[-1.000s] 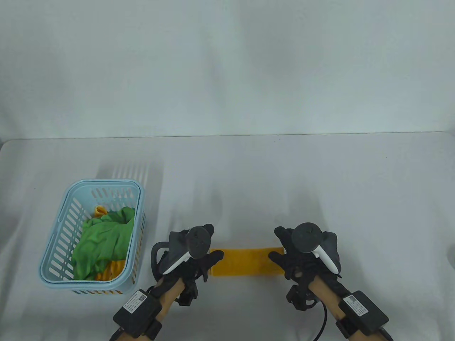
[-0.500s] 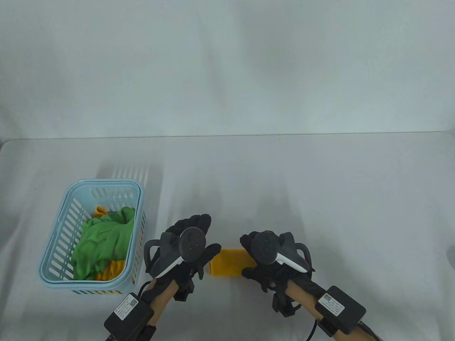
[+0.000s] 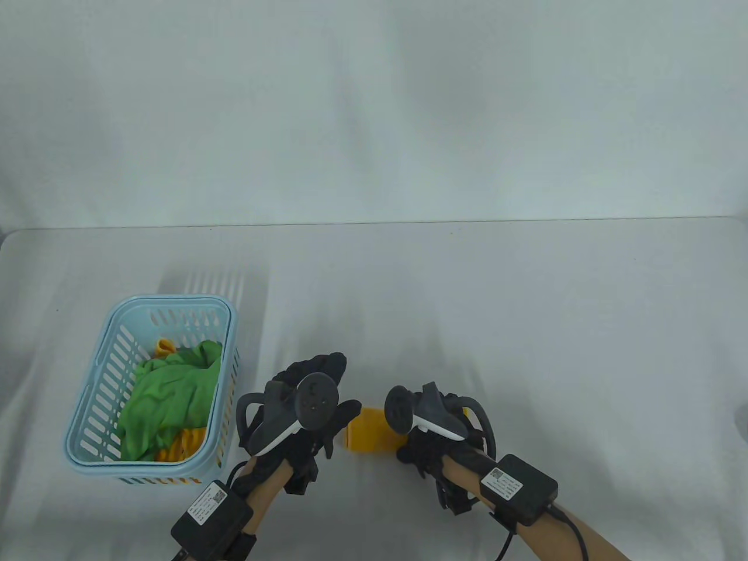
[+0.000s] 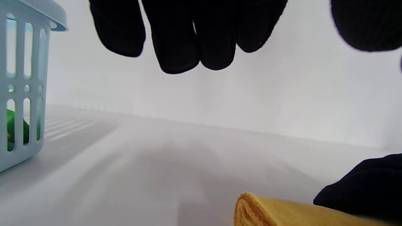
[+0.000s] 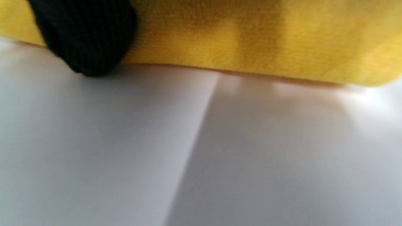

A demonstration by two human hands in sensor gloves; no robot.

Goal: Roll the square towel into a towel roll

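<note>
Lying on the white table (image 3: 526,304) to the right of the blue basket (image 3: 96,374) is the yellow towel (image 3: 369,429), looking like a short, thick bundle with only a small patch showing between the two gloved hands. In the left wrist view its near end (image 4: 251,210) is showing stacked folded layers, and in the right wrist view its fuzzy, ribbed side (image 5: 251,40) is sitting right on the tabletop.

The right hand (image 3: 429,447) is pressing against the towel's far side from the basket, one black fingertip (image 5: 88,40) touching the cloth; how far the fingers are curling round it cannot be told. The left hand (image 3: 310,409) is hovering between the basket and the towel, its fingers (image 4: 185,34) hanging loosely with nothing in them, the thumb tip coming just beside the bundle.

Inside the basket a crumpled green cloth (image 3: 169,397) is lying over some orange fabric (image 3: 181,444). The trackers on the hands are hiding much of the towel from above.
</note>
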